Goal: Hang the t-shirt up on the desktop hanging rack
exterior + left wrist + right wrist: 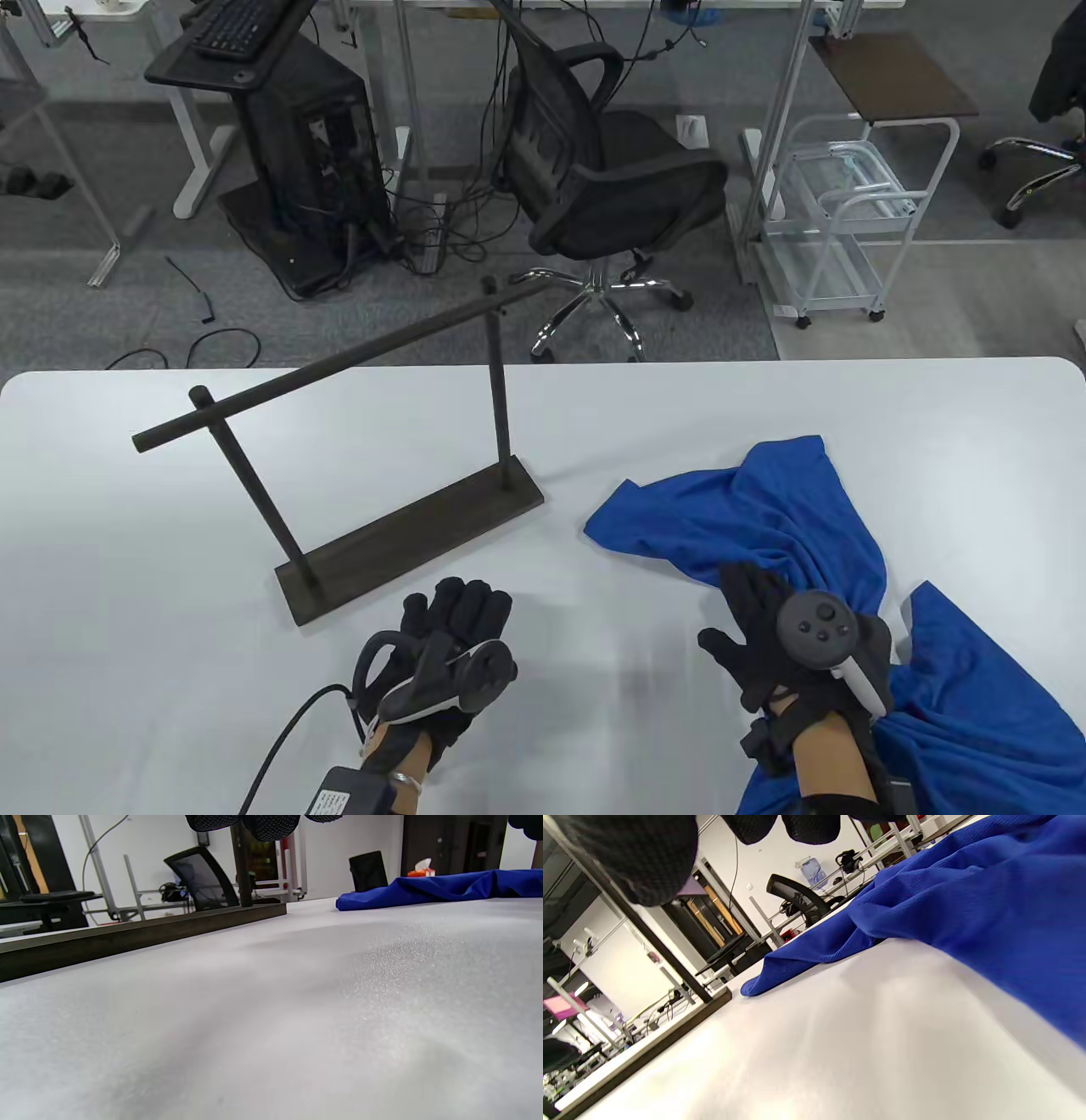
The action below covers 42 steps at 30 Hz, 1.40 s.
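1. Blue knitted fabric, the crumpled blue t-shirt, is seen lying in a loose heap on the white desk, spread from the middle of the right half down to the near right corner, where part of it appears to run off the near edge.

2. Because the t-shirt is bunched and not laid flat, no collar or shoulder line can be made out; a hold probably has to be found before it can be lifted.

3. The black-gloved right hand is placed at the shirt's near left edge, fingers spread flat and reaching onto the cloth. Nothing is gripped; in the right wrist view the fingertips hang free above the desk with the fabric just beside them.

4. The dark wooden desktop hanging rack, a flat base with two uprights and a long crossbar, stands in the left half of the desk, well apart from the shirt. Its bar is bare, so the hanging is judged not yet begun.

5. The black-gloved left hand is held just near the rack's near base corner, fingers loosely curled and holding nothing, perhaps kept ready to steady the base.
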Tool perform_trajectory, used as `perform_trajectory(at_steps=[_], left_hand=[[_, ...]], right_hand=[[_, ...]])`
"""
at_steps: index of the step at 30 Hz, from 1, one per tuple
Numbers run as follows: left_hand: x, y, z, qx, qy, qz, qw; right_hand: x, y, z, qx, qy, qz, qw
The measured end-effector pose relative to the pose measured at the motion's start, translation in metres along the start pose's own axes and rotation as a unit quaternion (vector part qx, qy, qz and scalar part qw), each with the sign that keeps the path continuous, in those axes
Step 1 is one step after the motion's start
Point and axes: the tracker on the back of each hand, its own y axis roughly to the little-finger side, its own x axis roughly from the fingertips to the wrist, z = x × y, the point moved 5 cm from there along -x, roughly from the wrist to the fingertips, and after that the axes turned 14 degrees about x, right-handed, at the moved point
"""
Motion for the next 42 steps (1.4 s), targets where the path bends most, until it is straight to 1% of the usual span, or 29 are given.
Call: perform_trajectory(at_steps=[6, 10, 19, 24, 28, 29, 30, 33, 36, 42], left_hand=[[0.001, 0.002, -0.001, -0.004, 0.003, -0.004, 1.000], [0.000, 0.004, 0.000, 0.017, 0.004, -0.006, 1.000], [-0.003, 0.006, 0.004, 0.015, 0.017, -0.011, 1.000], [-0.001, 0.003, 0.003, 0.009, 0.017, -0.008, 1.000], [-0.001, 0.004, 0.003, 0.004, 0.019, -0.010, 1.000], [0.000, 0.004, 0.002, 0.003, 0.019, -0.010, 1.000], [0.001, 0.005, 0.002, 0.003, 0.018, -0.012, 1.000], [0.003, 0.006, -0.001, 0.005, 0.013, -0.015, 1.000], [0.005, 0.008, -0.003, 0.007, 0.012, -0.019, 1.000], [0.006, 0.009, -0.004, -0.007, 0.015, -0.024, 1.000]], right_hand=[[0.000, -0.009, -0.002, 0.023, 0.000, 0.010, 1.000], [0.004, -0.018, -0.006, 0.048, 0.007, 0.024, 0.999], [-0.001, -0.052, -0.026, 0.108, -0.021, 0.077, 0.991], [-0.001, -0.056, -0.032, 0.125, -0.024, 0.084, 0.988], [-0.002, -0.047, -0.033, 0.142, -0.034, 0.054, 0.988], [-0.003, -0.044, -0.035, 0.155, -0.047, 0.041, 0.986], [-0.003, -0.039, -0.039, 0.173, -0.071, 0.020, 0.982], [-0.004, -0.031, -0.045, 0.206, -0.106, -0.012, 0.973], [-0.007, -0.023, -0.046, 0.216, -0.096, -0.032, 0.971], [-0.014, -0.003, -0.044, 0.236, -0.111, -0.094, 0.961]])
